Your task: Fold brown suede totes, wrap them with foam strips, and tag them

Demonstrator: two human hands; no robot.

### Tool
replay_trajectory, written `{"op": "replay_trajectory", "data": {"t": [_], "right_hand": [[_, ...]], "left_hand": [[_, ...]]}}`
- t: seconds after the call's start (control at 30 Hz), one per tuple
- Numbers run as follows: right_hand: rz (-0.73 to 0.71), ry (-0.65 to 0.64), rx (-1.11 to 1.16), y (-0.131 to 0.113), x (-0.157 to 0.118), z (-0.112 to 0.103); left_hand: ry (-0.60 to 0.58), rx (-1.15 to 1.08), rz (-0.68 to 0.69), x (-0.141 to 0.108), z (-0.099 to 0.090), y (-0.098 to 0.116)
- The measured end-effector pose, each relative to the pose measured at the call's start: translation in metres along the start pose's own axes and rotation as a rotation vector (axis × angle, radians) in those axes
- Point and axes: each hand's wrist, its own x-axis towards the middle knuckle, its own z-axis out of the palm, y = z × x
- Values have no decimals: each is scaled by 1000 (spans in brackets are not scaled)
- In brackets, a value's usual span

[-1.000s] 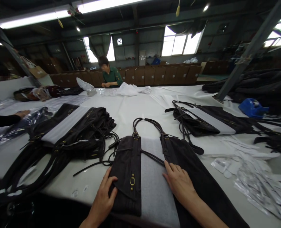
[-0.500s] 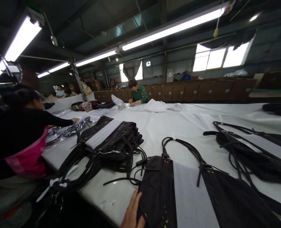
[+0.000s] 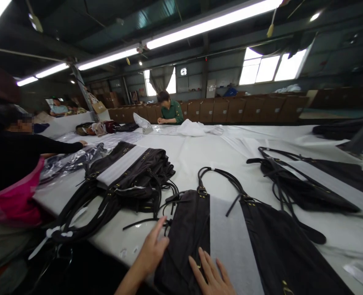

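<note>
A black handbag (image 3: 187, 229) lies on the white-covered table right in front of me. A pale paper band (image 3: 230, 233) crosses its middle, and its looped handles (image 3: 224, 174) stretch away from me. My left hand (image 3: 153, 252) is at the bag's left edge, index finger extended and thumb apart, beside the thin black straps. Whether it touches the bag I cannot tell. Fingers spread, my right hand (image 3: 211, 272) lies flat on the bag's front, partly over the paper band. Neither hand grips anything.
Left of me is a stack of black handbags (image 3: 132, 168) with tied handles. Another black bag (image 3: 310, 176) lies to the right. A person in black (image 3: 24, 151) works at the left, near clear plastic wrapping (image 3: 73, 159). Someone in green (image 3: 172, 112) leans at the table's far side.
My right hand has come into view and lies on the bag. The left hand has moved up and left along the bag's edge. The view has shifted right and down.
</note>
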Motion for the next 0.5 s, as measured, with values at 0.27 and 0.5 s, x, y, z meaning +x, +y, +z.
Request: {"op": "replay_trajectory", "data": {"t": [0.27, 0.5], "right_hand": [[113, -207, 110, -4, -6, -10], [69, -156, 10, -2, -6, -13]], "left_hand": [[68, 156, -121, 108, 55, 47], [81, 221, -179, 131, 95, 25]]}}
